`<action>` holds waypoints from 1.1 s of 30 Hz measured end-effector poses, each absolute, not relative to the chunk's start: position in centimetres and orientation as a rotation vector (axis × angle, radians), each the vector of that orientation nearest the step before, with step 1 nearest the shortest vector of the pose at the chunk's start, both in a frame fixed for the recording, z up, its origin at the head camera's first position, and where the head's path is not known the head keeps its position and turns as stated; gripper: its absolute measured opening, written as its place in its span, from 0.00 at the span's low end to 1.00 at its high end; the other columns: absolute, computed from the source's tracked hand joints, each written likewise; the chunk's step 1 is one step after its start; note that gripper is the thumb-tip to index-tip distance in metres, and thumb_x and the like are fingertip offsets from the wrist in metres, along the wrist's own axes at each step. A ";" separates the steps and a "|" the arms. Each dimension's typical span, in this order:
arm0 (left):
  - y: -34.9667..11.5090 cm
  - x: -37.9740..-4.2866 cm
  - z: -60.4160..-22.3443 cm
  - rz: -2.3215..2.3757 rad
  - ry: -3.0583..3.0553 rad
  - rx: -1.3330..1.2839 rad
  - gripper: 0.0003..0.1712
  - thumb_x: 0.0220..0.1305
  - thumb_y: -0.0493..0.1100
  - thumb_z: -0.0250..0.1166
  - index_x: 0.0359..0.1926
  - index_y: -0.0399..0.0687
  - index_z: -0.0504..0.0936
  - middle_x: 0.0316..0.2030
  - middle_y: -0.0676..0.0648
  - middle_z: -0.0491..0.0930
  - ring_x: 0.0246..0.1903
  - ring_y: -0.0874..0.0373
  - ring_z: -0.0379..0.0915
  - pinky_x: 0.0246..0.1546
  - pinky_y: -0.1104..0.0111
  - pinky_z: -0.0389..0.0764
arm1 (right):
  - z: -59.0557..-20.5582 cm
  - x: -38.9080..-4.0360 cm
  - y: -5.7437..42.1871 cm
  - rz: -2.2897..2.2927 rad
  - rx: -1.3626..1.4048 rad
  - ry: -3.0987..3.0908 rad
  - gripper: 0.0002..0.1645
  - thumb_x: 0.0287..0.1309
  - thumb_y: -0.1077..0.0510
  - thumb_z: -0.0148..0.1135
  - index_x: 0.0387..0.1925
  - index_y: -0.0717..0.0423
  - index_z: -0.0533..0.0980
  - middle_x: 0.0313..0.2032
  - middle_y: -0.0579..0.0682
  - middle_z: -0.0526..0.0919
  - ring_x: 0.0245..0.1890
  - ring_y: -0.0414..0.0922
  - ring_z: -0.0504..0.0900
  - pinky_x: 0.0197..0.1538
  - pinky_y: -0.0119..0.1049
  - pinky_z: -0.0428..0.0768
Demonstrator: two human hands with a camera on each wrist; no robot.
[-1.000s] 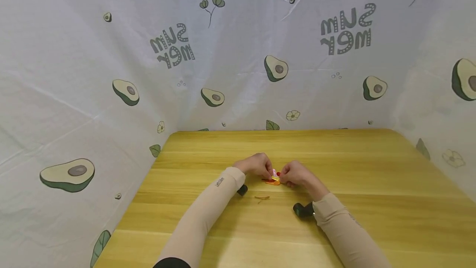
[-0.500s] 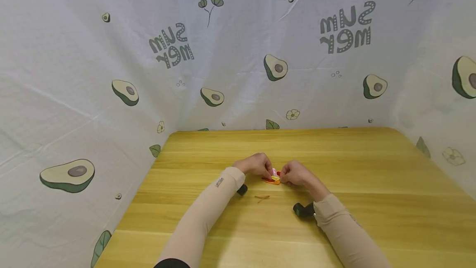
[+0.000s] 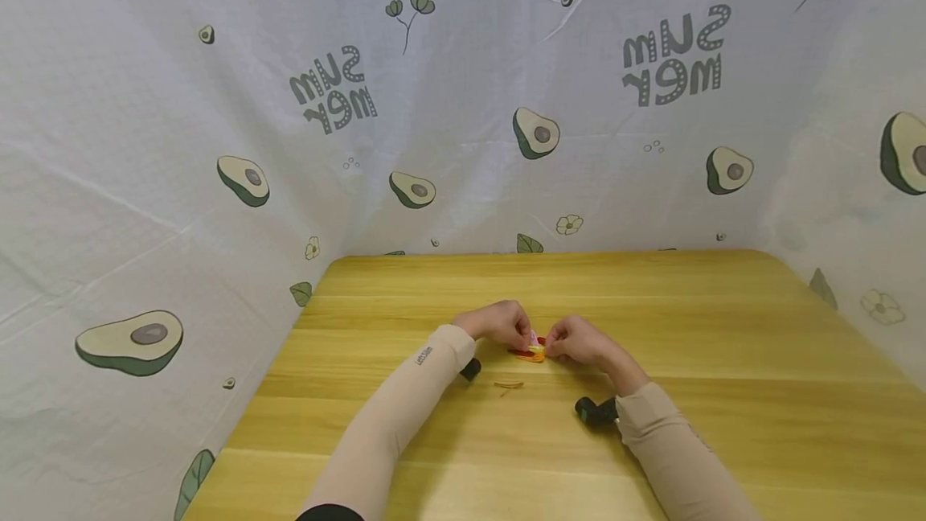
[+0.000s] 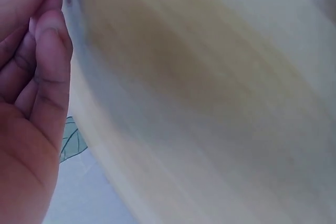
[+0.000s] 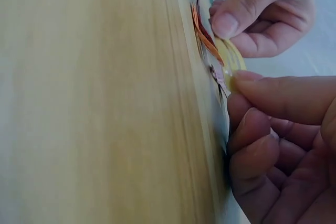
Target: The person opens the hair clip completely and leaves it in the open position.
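Between my two hands stretches a slim yellow bundle of thin strands (image 5: 232, 56), slightly bowed in the right wrist view. My left hand (image 3: 499, 324) pinches one end of it between thumb and fingers; my right hand (image 3: 579, 342) pinches the other. Just beneath lie orange strands (image 5: 206, 38), dark red strands (image 5: 205, 29) and a small pink piece (image 5: 219, 74) on the table. In the left wrist view, the fingers (image 4: 52, 72) of the left hand are curled at the upper left, and the bundle is mostly out of frame.
The wooden table (image 3: 405, 288) spreads around both hands. A few thin brownish strands (image 3: 510, 384) lie nearer the person. Black wrist devices (image 3: 596, 412) sit beneath the sleeves. A printed white cloth (image 3: 463, 103) hangs behind and beside the table.
Both hands keep their pinch on the yellow bundle. The right wrist and forearm have shifted slightly right and toward the person; the loose strands lie as before.
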State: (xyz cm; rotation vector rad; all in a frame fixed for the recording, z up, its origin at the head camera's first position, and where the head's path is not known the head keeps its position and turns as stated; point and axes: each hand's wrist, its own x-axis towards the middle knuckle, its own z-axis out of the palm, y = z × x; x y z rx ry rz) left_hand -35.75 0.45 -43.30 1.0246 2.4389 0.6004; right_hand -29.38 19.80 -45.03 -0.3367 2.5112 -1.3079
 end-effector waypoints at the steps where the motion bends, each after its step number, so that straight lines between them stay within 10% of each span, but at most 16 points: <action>1: 0.4 -35.7 -43.2 0.597 2.437 1.032 0.09 0.64 0.37 0.68 0.25 0.47 0.85 0.23 0.56 0.79 0.20 0.67 0.64 0.24 0.77 0.67 | -45.0 -29.4 19.9 -1.318 -0.332 2.499 0.04 0.61 0.69 0.61 0.29 0.65 0.79 0.24 0.47 0.75 0.24 0.41 0.70 0.28 0.32 0.70; 33: -4.2 -32.0 -41.0 1.066 2.227 1.051 0.15 0.76 0.40 0.55 0.45 0.28 0.78 0.28 0.50 0.74 0.28 0.61 0.67 0.30 0.72 0.70 | -40.3 -27.4 19.7 -1.494 -0.577 2.263 0.10 0.71 0.64 0.56 0.38 0.72 0.75 0.28 0.48 0.76 0.27 0.41 0.74 0.36 0.38 0.80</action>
